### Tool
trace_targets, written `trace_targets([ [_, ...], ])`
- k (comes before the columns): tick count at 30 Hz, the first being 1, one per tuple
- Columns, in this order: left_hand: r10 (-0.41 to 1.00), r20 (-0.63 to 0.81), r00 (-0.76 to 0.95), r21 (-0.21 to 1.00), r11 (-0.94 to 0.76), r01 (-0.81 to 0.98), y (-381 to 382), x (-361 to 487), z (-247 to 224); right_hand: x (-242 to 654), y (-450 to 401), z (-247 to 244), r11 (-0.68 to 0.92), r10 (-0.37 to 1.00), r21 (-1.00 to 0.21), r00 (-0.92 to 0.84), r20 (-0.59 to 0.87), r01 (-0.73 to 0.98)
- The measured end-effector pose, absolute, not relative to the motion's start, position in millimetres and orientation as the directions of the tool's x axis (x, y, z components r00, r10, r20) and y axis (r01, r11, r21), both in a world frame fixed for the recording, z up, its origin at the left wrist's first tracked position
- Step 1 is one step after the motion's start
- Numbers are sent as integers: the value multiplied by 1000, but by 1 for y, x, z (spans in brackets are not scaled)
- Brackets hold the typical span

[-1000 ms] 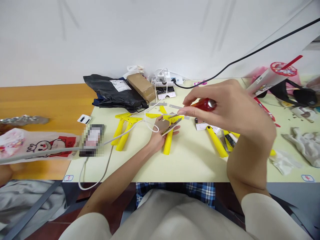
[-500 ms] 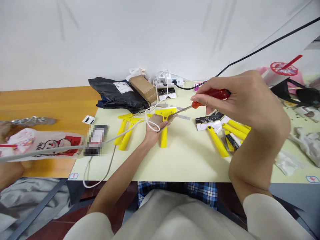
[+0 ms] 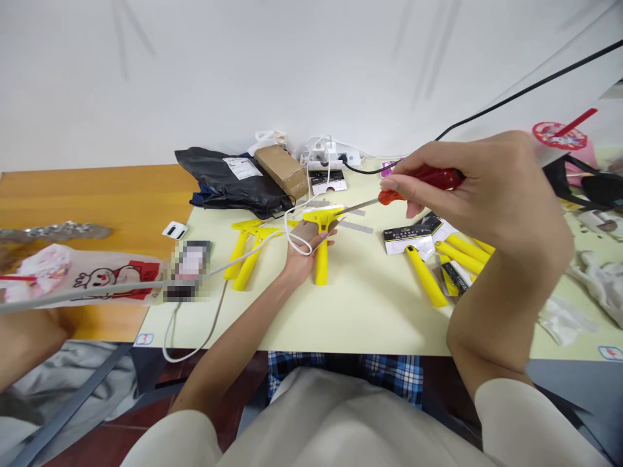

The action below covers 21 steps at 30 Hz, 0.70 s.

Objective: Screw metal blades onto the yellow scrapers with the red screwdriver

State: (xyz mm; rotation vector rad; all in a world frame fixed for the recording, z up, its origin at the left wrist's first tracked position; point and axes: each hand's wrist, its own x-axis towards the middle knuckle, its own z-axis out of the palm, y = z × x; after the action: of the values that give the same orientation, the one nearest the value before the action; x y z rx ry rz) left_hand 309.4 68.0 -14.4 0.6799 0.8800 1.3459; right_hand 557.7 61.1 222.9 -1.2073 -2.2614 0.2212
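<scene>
My left hand [image 3: 300, 258] is closed on a yellow scraper [image 3: 322, 264], steadying it from behind with its T-shaped head up and its handle toward me. In my right hand [image 3: 491, 188] is a screwdriver [image 3: 433, 180] with a red handle. Its shaft points down to the left, and the tip meets the right part of the scraper's head, at or beside a screw. A white cable loops in front of my left fingers. Left of that hand lie two more yellow scrapers [image 3: 249, 264]. Thin grey blades [image 3: 357, 227] lie behind the held one.
Several yellow handles [image 3: 426, 275] and black-and-white packaging [image 3: 406, 239] lie to the right. At the back are a black plastic bag [image 3: 228, 181], a cardboard box [image 3: 281, 170] and a power strip [image 3: 316, 155]. A phone [image 3: 189, 269] is on the left, near another person's arm [image 3: 32, 337].
My right hand and the screwdriver have shifted slightly to the right, the tip staying at the scraper's head. The other person's arm at the left has moved.
</scene>
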Motion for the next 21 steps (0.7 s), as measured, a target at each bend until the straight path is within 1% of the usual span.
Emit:
trace_targets([
  [4, 991, -133, 1, 851, 115, -512, 68, 310, -14, 557, 61, 222, 577, 807, -398, -425, 409, 713],
  [11, 995, -77, 56, 890, 94, -447, 66, 309, -19, 553, 58, 226, 566, 820, -387, -448, 356, 728],
  [16, 994, -54, 92, 925, 85, -371, 60, 312, -19, 548, 59, 224, 584, 808, -348, -485, 334, 733],
  [21, 995, -42, 88, 930, 71, -360, 59, 312, -20, 547, 59, 222, 586, 805, -332, -486, 340, 739],
])
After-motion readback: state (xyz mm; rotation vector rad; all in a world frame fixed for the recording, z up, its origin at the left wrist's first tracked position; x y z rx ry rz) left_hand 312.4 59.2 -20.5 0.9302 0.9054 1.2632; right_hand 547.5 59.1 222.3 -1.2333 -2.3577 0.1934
